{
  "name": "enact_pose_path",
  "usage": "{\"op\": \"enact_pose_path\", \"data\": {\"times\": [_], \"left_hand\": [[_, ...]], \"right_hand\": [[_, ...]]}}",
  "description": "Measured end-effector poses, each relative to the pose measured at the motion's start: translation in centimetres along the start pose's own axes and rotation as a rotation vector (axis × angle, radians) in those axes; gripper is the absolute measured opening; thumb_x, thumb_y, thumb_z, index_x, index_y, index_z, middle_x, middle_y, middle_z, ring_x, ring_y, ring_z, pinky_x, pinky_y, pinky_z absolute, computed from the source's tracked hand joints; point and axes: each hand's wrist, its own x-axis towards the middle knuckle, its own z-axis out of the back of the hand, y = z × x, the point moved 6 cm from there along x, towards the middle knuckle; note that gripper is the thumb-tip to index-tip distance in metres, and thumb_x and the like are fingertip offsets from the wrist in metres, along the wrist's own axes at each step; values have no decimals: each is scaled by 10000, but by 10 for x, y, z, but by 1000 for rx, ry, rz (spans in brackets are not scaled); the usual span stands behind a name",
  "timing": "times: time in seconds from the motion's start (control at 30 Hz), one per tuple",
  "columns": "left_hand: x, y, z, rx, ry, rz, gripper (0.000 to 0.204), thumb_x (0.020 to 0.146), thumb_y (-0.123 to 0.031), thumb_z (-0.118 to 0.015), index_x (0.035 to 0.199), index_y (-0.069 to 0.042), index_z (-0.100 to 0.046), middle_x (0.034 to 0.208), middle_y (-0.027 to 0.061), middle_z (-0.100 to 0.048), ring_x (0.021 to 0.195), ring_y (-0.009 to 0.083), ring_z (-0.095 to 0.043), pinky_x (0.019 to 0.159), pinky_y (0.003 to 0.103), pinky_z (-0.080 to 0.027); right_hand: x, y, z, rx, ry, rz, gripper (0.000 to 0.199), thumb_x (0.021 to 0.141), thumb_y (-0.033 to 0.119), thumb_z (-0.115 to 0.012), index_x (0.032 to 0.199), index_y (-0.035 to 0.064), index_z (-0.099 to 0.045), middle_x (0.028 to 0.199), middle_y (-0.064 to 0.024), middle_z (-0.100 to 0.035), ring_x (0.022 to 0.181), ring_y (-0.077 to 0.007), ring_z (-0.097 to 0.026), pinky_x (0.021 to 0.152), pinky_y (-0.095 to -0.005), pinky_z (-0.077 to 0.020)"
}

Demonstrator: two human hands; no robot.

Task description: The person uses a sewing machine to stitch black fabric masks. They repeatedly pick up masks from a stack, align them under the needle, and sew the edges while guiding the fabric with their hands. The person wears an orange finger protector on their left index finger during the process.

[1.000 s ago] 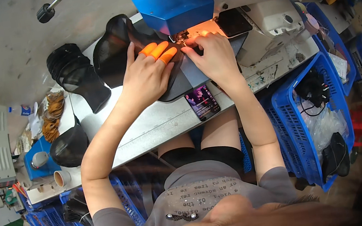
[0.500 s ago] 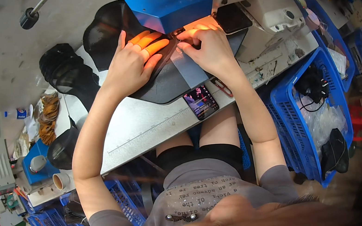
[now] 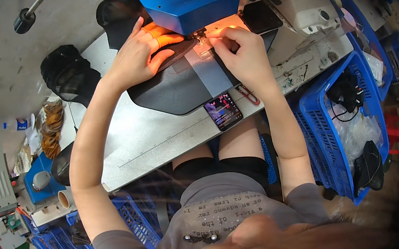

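My left hand [image 3: 140, 53], with orange finger covers on several fingers, lies with its fingers stretched out over a black shoe-upper piece [image 3: 119, 14] beside the needle area of a blue-headed sewing machine [image 3: 188, 0]. Part of that black piece is hidden behind the machine head and under my hand. On the needle's right side, my right hand [image 3: 245, 53] has its thumb and forefinger brought together; whatever they pinch is too small to make out. Orange light falls on the needle plate [image 3: 204, 46]. Below the hands are a black work board [image 3: 169, 92] and a grey strip [image 3: 211, 76].
A phone with a lit screen [image 3: 223, 112] and red-handled thread snips [image 3: 248, 95] lie near the table's front edge. A dark stack of pieces [image 3: 68, 74] rests at the left. Blue baskets [image 3: 323, 142] stand at the right. A black flat object [image 3: 261, 16] sits by the machine.
My right hand has drawn back to the right from the needle, widening the gap between my hands. My left hand has shifted slightly left, and the black piece has slid away from me.
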Motion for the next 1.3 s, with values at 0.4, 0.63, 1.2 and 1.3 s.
{"op": "enact_pose_path", "data": {"times": [0.4, 0.63, 1.2, 1.3], "left_hand": [[-4, 1, -2, 123, -4, 67, 254, 895, -207, -655, 1127, -119, -708, 1174, 97, -657, 1128, 311, -562, 1153, 568, -243], [-5, 0, -3, 167, -9, 96, 247, 903, -205, -643, 1122, -114, -711, 1156, 91, -662, 1053, 294, -595, 1151, 555, -253], [-10, -52, -11, 130, -120, 302, 253, 841, -76, -648, 1076, 8, -603, 992, 203, -585, 847, 390, -595, 748, 451, -492], [-14, -52, -11, 106, -60, 257, 325, 830, -18, -620, 1150, 9, -572, 984, 205, -580, 857, 396, -587, 767, 451, -495]], "right_hand": [[-22, -10, 19, -69, -181, 400, 110, 743, 32, -708, 839, 78, -732, 703, -37, -593, 701, -217, -562, 649, -328, -447], [-22, -10, 18, -91, -194, 416, 101, 747, 36, -708, 833, 83, -731, 699, -30, -584, 705, -215, -560, 653, -328, -444], [-22, -12, 18, -74, -212, 426, 68, 754, 62, -711, 814, 88, -728, 693, -28, -585, 699, -223, -560, 658, -342, -445], [-21, -9, 17, -73, -214, 436, 61, 754, 64, -712, 808, 86, -725, 696, -28, -588, 702, -223, -562, 660, -344, -445]]}}
